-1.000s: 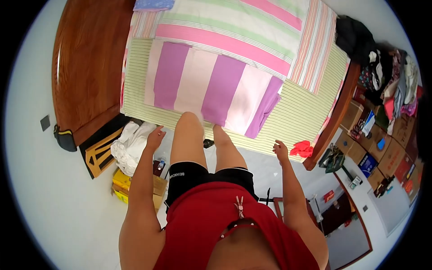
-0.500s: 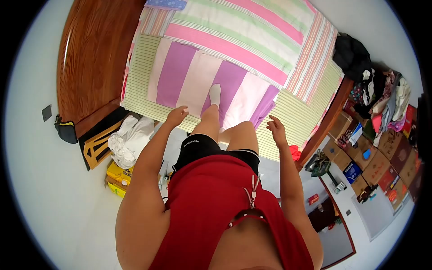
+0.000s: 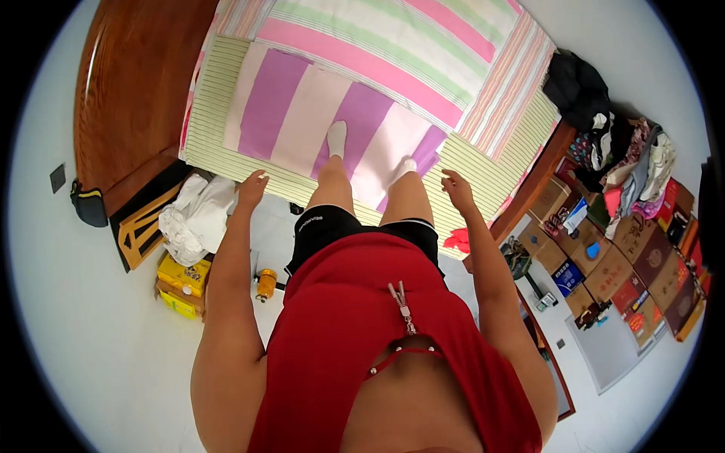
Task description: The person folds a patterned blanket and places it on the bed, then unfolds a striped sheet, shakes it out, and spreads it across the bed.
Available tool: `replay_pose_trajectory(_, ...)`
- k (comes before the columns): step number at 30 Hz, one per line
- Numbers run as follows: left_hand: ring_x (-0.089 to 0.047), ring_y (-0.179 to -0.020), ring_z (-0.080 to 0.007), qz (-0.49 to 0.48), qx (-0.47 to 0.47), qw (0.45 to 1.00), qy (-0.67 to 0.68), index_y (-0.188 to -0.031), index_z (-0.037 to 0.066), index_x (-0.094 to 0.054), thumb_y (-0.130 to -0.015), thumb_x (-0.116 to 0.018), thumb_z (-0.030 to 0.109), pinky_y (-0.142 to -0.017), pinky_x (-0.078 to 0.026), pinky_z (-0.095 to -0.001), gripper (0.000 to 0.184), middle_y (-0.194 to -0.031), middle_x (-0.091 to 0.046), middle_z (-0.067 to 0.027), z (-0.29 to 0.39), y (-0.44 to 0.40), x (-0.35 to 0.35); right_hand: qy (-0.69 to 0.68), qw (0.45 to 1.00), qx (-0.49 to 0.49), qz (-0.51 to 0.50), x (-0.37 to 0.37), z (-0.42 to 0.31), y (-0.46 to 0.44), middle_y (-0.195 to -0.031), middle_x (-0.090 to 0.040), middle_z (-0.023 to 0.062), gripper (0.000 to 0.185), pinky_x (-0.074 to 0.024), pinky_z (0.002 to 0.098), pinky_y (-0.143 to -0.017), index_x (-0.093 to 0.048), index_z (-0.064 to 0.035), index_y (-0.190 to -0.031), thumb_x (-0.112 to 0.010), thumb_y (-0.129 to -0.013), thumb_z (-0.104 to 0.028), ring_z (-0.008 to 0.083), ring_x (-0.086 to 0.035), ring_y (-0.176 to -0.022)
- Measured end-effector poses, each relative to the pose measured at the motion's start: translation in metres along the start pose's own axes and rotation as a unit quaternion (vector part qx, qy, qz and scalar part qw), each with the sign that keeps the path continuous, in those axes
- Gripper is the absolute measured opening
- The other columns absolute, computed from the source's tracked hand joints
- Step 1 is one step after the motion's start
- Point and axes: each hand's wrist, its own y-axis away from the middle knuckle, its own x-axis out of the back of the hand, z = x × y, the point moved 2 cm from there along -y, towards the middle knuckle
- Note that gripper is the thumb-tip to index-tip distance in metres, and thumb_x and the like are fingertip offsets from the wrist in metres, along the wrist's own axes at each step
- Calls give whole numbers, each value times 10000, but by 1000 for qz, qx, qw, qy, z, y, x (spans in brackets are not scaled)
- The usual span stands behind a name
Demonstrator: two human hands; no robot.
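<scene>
My left hand [image 3: 252,189] hangs in the air at my left side, over the edge of the bed [image 3: 204,124], with loosely curved fingers and nothing in it. On the other side, my right hand [image 3: 457,191] is also raised and empty, its fingers apart, near the right corner of a folded purple-and-white striped quilt [image 3: 298,121]. Both my feet, in white socks [image 3: 337,139], rest on that quilt. Beneath it lies a green striped mat [image 3: 208,98]. A sheet with pink, green and white stripes [image 3: 362,49] covers the bed beyond.
A wooden headboard [image 3: 124,90] stands at left, beside a white cloth bundle [image 3: 198,215] and a yellow box [image 3: 181,275]. An orange bottle [image 3: 266,285] is near my left arm. Stacked cartons [image 3: 604,272], heaped clothes [image 3: 642,174] and a red cloth [image 3: 456,240] lie at right.
My right foot has come into view on the quilt beside the left one. My left hand has shifted leftward in view, and the whole scene has slid a little left and up.
</scene>
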Motion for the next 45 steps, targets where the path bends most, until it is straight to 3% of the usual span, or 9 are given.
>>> replay_pose_trajectory(2, -609, -832, -250, 7, 29, 998, -63, -1128, 93, -569, -833, -579, 318, -753, -473, -339, 371, -876, -646, -122, -1, 17, -8, -16, 1000, 17, -19, 12, -3, -7, -780, -606, 82, 326, -468, 278, -647, -553, -42, -1160, -548, -857, -164, 149, -607, -714)
replay_pose_trajectory(14, -632, -828, -219, 104, 135, 974, 153, -1062, 71, -607, -822, -597, 302, -737, -482, -316, 332, -879, -656, -112, 95, 185, -208, 82, 984, 136, -76, 166, 100, -90, -796, -650, 98, 305, -489, 308, -648, -579, -97, -1121, -580, -841, -218, 173, -611, -649)
replay_pose_trajectory(16, -638, -818, -236, 113, 117, 975, 155, -1058, 82, -613, -825, -593, 308, -727, -489, -330, 325, -884, -658, -120, 97, 198, -247, 78, 990, 97, -66, 207, 125, -98, -814, -615, 85, 316, -490, 267, -606, -565, -48, -1142, -576, -843, -149, 130, -584, -702)
replay_pose_trajectory(23, -629, -791, -272, 144, 95, 979, 106, -1090, 78, -597, -828, -582, 283, -705, -483, -351, 334, -845, -647, -144, 155, 216, -250, 127, 991, 41, -19, 283, 196, -99, -768, -609, 88, 326, -484, 266, -584, -555, -4, -1131, -562, -844, -158, 136, -577, -642)
replay_pose_trajectory(27, -633, -835, -235, 137, 111, 973, 152, -1110, 74, -581, -854, -566, 276, -737, -483, -325, 327, -893, -651, -117, 175, 233, -238, 195, 976, 62, -70, 258, 194, -103, -780, -617, 100, 323, -485, 279, -576, -558, -13, -1127, -569, -842, -163, 150, -585, -631)
replay_pose_trajectory(30, -631, -797, -265, 147, 95, 965, 195, -1114, 80, -586, -836, -573, 294, -712, -483, -354, 351, -878, -655, -132, 151, 243, -256, 220, 966, 74, -110, 211, 120, -82, -800, -624, 94, 326, -486, 296, -608, -558, -38, -1140, -570, -847, -181, 148, -593, -656)
replay_pose_trajectory(34, -623, -798, -290, 135, 113, 971, 163, -1094, 82, -592, -823, -580, 296, -705, -483, -368, 345, -857, -649, -136, 109, 258, -257, 163, 945, 235, -156, 132, 24, -77, -764, -627, 116, 330, -478, 308, -630, -560, -60, -1142, -562, -846, -206, 181, -604, -648)
replay_pose_trajectory(39, -611, -820, -306, 133, 99, 974, 156, -1054, 93, -607, -817, -583, 318, -712, -479, -387, 328, -888, -644, -135, 44, 255, -236, 197, 941, 250, -117, 79, -48, -71, -749, -624, 107, 312, -473, 308, -613, -565, -65, -1133, -555, -849, -194, 181, -600, -657)
replay_pose_trajectory(45, -611, -830, -305, 167, 63, 971, 160, -1055, 102, -601, -814, -574, 304, -706, -477, -386, 316, -883, -640, -148, -48, 246, -154, 222, 953, 182, -95, 18, -63, -62, -789, -621, 86, 342, -480, 280, -617, -553, -30, -1150, -552, -839, -174, 148, -594, -658)
